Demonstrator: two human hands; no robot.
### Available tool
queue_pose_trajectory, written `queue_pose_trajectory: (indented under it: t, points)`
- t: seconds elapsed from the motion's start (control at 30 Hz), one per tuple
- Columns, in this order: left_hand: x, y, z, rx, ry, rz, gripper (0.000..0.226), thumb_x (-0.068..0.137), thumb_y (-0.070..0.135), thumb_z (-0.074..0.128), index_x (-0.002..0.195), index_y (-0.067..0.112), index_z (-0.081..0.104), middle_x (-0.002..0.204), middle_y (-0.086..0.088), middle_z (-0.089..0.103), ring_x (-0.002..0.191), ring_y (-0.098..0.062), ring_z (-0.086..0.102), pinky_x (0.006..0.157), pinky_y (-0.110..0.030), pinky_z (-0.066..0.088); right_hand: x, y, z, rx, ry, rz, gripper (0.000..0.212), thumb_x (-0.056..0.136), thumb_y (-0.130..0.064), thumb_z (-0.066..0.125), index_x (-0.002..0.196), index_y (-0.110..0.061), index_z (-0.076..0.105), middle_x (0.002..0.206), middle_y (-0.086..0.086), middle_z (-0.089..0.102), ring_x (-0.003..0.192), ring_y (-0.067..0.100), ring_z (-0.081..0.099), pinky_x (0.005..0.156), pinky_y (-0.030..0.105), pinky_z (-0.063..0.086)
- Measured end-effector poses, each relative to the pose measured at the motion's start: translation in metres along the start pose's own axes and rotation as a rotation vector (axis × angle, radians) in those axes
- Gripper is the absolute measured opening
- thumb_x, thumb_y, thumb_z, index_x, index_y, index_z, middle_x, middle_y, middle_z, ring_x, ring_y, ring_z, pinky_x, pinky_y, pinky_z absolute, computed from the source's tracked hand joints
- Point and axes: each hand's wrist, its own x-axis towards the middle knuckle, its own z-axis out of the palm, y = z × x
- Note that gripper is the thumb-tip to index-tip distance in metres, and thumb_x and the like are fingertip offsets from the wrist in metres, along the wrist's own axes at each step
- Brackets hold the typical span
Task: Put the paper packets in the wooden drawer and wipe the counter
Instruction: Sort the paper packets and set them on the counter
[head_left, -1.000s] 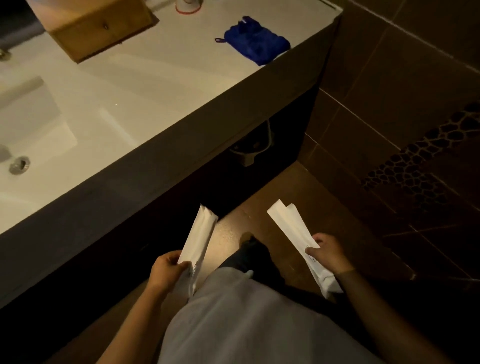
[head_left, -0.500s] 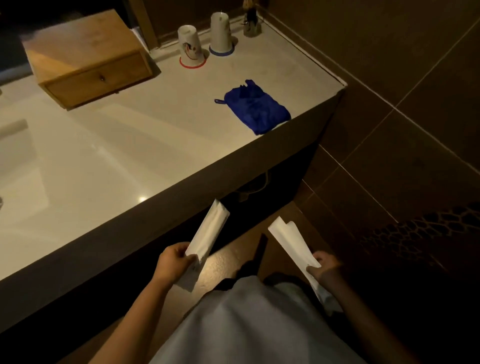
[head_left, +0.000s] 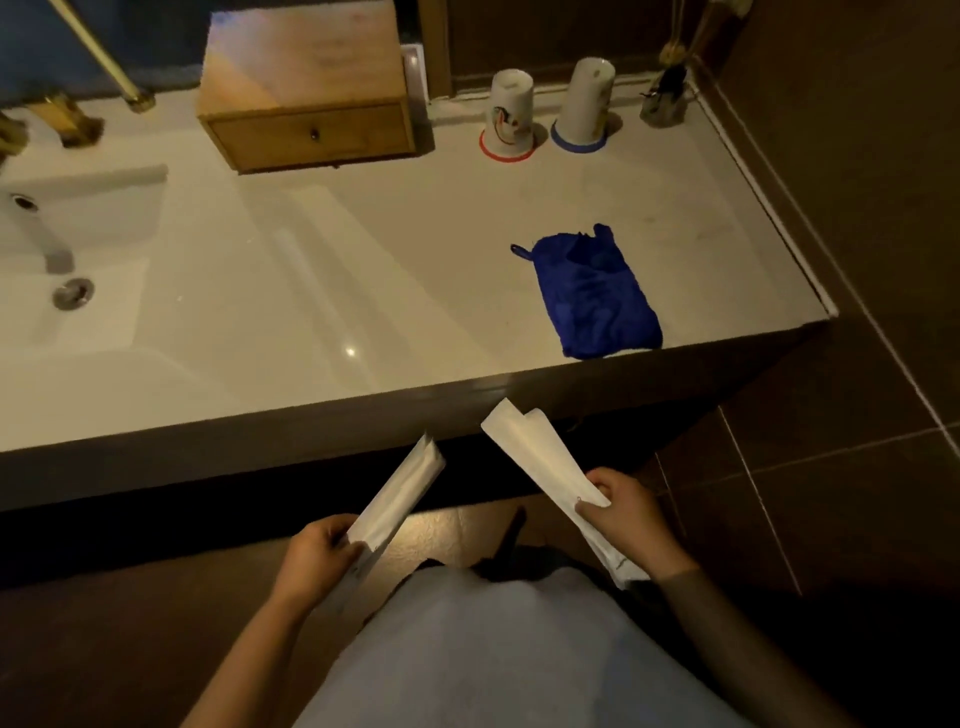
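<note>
A long white paper packet (head_left: 400, 496) is gripped near its lower end by the left hand (head_left: 317, 558), fingers curled round it, its upper end angled up toward the counter's front edge. A second white paper packet (head_left: 535, 457), with what looks like another slip fanned behind it at the top, is pinched by the right hand (head_left: 626, 517), thumb on its face and fingers wrapped behind. No print on either packet can be read. Both are held below and in front of the white counter (head_left: 363, 270), not touching it. The wooden drawer (head_left: 311, 136), closed with a small dark knob, sits in a wooden box at the counter's back. A crumpled blue cloth (head_left: 597, 299) lies near the front right edge. Two upturned white cups (head_left: 511, 117) stand right of the box, the nearer bearing a coloured design too blurred to read. The sink (head_left: 78, 270) is at left
</note>
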Motion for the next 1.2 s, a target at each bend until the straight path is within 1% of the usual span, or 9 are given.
queue_pose_trajectory:
  t: [0.1, 0.2, 0.3, 0.47, 0.63, 0.73, 0.93, 1.1, 1.2]
  points:
    - [-0.017, 0.022, 0.004, -0.057, 0.027, 0.013, 0.036, 0.084, 0.006, 0.063, 0.119, 0.01, 0.06, 0.113, -0.009, 0.066, 0.092, -0.012, 0.055, 0.079, -0.024, 0.043, 0.011, -0.009, -0.028, -0.017, -0.085, -0.084, 0.018, 0.08, -0.012, 0.067, 0.087, -0.025, 0.058, 0.09, -0.002, 0.065, 0.09, 0.017, 0.064, 0.079, 0.032, 0.054]
    - [-0.038, 0.048, 0.002, -0.161, 0.041, 0.058, 0.035, 0.083, 0.006, 0.064, 0.113, 0.023, 0.062, 0.104, 0.006, 0.064, 0.093, -0.009, 0.058, 0.079, -0.022, 0.045, 0.013, -0.027, -0.052, 0.044, -0.154, -0.165, 0.021, 0.08, -0.011, 0.069, 0.085, -0.028, 0.058, 0.086, -0.01, 0.064, 0.084, 0.005, 0.062, 0.072, 0.018, 0.052]
    - [-0.057, 0.076, -0.003, -0.325, 0.094, 0.108, 0.041, 0.082, 0.004, 0.065, 0.093, 0.042, 0.057, 0.087, 0.025, 0.064, 0.09, -0.003, 0.06, 0.071, -0.018, 0.048, 0.016, -0.048, -0.069, 0.202, -0.176, -0.2, 0.024, 0.079, -0.004, 0.068, 0.085, -0.026, 0.06, 0.086, -0.012, 0.065, 0.079, -0.002, 0.063, 0.063, 0.01, 0.052]
    - [-0.054, 0.12, -0.02, -0.584, 0.175, 0.122, 0.038, 0.081, 0.004, 0.064, 0.096, 0.038, 0.059, 0.099, 0.012, 0.066, 0.092, -0.01, 0.063, 0.08, -0.031, 0.053, 0.035, -0.089, -0.08, 0.419, -0.155, -0.228, 0.024, 0.078, 0.001, 0.068, 0.086, -0.02, 0.061, 0.088, -0.009, 0.067, 0.071, -0.01, 0.066, 0.06, 0.008, 0.051]
    - [-0.014, 0.157, -0.046, -0.785, 0.194, 0.129, 0.028, 0.083, 0.006, 0.063, 0.102, 0.025, 0.068, 0.093, 0.005, 0.075, 0.084, -0.01, 0.07, 0.067, -0.021, 0.054, 0.061, -0.135, -0.077, 0.539, -0.11, -0.248, 0.02, 0.08, -0.003, 0.067, 0.088, -0.021, 0.061, 0.088, -0.009, 0.069, 0.07, -0.005, 0.068, 0.06, 0.01, 0.052]
    - [0.018, 0.176, -0.068, -0.851, 0.156, 0.148, 0.022, 0.083, 0.005, 0.062, 0.096, 0.022, 0.069, 0.088, 0.004, 0.076, 0.081, -0.014, 0.071, 0.067, -0.024, 0.054, 0.079, -0.163, -0.072, 0.58, -0.061, -0.242, 0.018, 0.081, -0.006, 0.066, 0.089, -0.022, 0.06, 0.089, -0.01, 0.069, 0.075, -0.001, 0.068, 0.064, 0.013, 0.055]
    - [0.083, 0.2, -0.115, -0.818, 0.072, 0.184, 0.014, 0.08, 0.006, 0.066, 0.082, 0.019, 0.072, 0.09, -0.009, 0.074, 0.085, -0.024, 0.068, 0.086, -0.042, 0.052, 0.122, -0.216, -0.061, 0.587, 0.044, -0.193, 0.014, 0.083, -0.007, 0.065, 0.09, -0.018, 0.061, 0.096, 0.003, 0.07, 0.084, 0.012, 0.067, 0.076, 0.024, 0.056]
    - [0.128, 0.219, -0.133, -0.702, 0.043, 0.187, 0.004, 0.077, 0.013, 0.069, 0.079, 0.009, 0.069, 0.084, -0.017, 0.07, 0.082, -0.027, 0.066, 0.08, -0.041, 0.054, 0.154, -0.238, -0.057, 0.513, 0.161, -0.11, 0.02, 0.083, -0.012, 0.065, 0.102, -0.007, 0.062, 0.1, 0.007, 0.068, 0.086, 0.02, 0.066, 0.07, 0.026, 0.051]
    - [0.147, 0.233, -0.13, -0.66, 0.067, 0.193, 0.019, 0.067, 0.022, 0.069, 0.08, 0.009, 0.062, 0.077, -0.013, 0.058, 0.071, -0.022, 0.055, 0.067, -0.034, 0.046, 0.171, -0.243, -0.058, 0.439, 0.182, -0.079, 0.01, 0.084, -0.011, 0.063, 0.094, -0.008, 0.062, 0.096, 0.009, 0.068, 0.075, 0.015, 0.063, 0.057, 0.02, 0.046]
